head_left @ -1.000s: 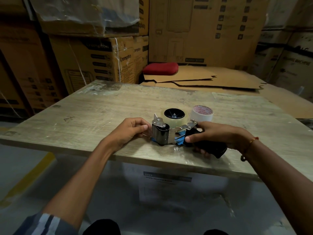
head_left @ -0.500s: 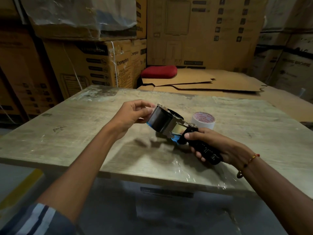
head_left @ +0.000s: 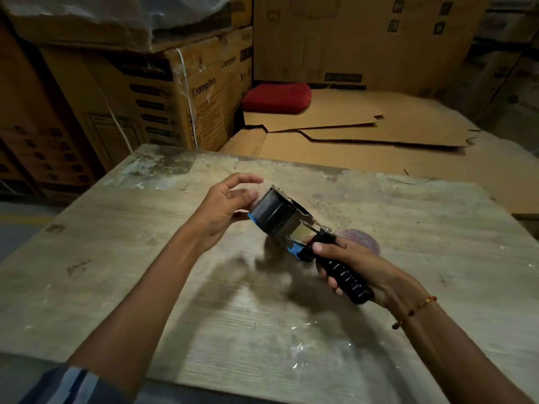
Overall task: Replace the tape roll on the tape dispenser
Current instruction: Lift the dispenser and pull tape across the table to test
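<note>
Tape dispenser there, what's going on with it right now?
A person holds the tape dispenser up off the wooden table, the right hand gripping its black handle. The left hand is at the front end, fingers loosely spread by the roller. A spare tape roll lies on the table just behind the right hand.

Worn, pale wooden table (head_left: 180, 287) filling the lower frame, scuffed and stained toward its far left corner. At right of centre, a spare tape roll (head_left: 366, 240) lying flat, partly hidden. Crinkled clear film scraps (head_left: 303, 349) stuck near the bottom edge.
</note>
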A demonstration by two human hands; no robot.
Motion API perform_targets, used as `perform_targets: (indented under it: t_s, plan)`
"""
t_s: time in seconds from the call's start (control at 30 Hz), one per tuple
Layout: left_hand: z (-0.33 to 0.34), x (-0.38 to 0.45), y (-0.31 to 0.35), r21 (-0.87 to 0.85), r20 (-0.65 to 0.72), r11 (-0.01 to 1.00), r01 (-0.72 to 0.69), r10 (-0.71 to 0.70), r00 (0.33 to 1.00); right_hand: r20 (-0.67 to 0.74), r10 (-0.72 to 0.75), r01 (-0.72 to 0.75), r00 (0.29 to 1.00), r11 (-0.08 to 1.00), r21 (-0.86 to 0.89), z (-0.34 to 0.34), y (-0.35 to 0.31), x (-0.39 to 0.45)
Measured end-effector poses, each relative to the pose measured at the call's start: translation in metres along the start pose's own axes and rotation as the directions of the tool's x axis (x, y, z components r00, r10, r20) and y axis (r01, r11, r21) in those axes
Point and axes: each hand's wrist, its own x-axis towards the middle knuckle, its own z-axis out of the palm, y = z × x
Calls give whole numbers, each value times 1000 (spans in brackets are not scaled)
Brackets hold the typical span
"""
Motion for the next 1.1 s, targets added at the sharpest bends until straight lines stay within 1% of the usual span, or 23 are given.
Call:
perform_targets:
  t_s: [0.07,0.13,0.23,0.33,0.43,0.5,0.53,0.57,0.6,0.67,0.7,0.73,0.77,0.83,0.87,0.9,0.97,1.1]
  plan:
    - [9,1,16,-31,-53,999,41,-43,998,-9,18,-18,1000,1000,13,5,-16,-8]
    - [15,-1,36,-49,-76,993,106,-109,991,-16,44,-44,999,999,22,11,-32,-19]
    - [21,-6,70,-79,-62,971,226,-231,971,-13,82,-81,997,996,48,16,-55,-41]
    - [32,-15,97,-178,-49,930,321,-334,941,14,126,-127,992,987,100,20,-67,-64]
    - [43,-27,114,-219,-63,907,360,-381,922,36,152,-156,988,976,155,25,-70,-82]
    - [48,-33,122,-220,-100,901,375,-403,910,42,166,-171,985,969,179,26,-72,-89]
    - [50,-34,126,-196,-145,904,380,-410,900,43,170,-175,984,968,180,26,-74,-93]
    - [51,-35,128,-155,-228,910,384,-412,882,45,172,-177,984,968,176,25,-76,-95]
    - [53,-36,131,-112,-343,917,382,-397,851,42,168,-172,985,970,171,24,-79,-97]
    - [59,-41,136,-66,-581,938,341,-314,751,16,165,-165,986,972,166,24,-84,-97]
    - [64,-45,139,-38,-638,951,305,-259,726,-6,163,-160,987,973,166,24,-87,-96]
    - [69,-51,141,21,-650,962,272,-194,735,-32,160,-152,987,974,165,25,-89,-95]
    - [73,-56,142,113,-624,962,251,-128,771,-57,155,-144,986,976,164,27,-90,-94]
    - [78,-62,141,308,-508,923,232,-46,860,-102,144,-127,984,979,161,33,-92,-91]
    - [78,-60,141,372,-442,900,227,-43,896,-120,139,-119,983,980,159,36,-92,-90]
    - [77,-56,140,399,-383,889,223,-59,922,-133,132,-111,982,982,153,39,-93,-91]
    - [74,-48,142,400,-293,887,231,-115,949,-155,114,-95,981,987,126,48,-96,-91]
    - [58,-35,145,403,-197,874,271,-206,958,-246,102,-81,964,992,95,66,-100,-89]
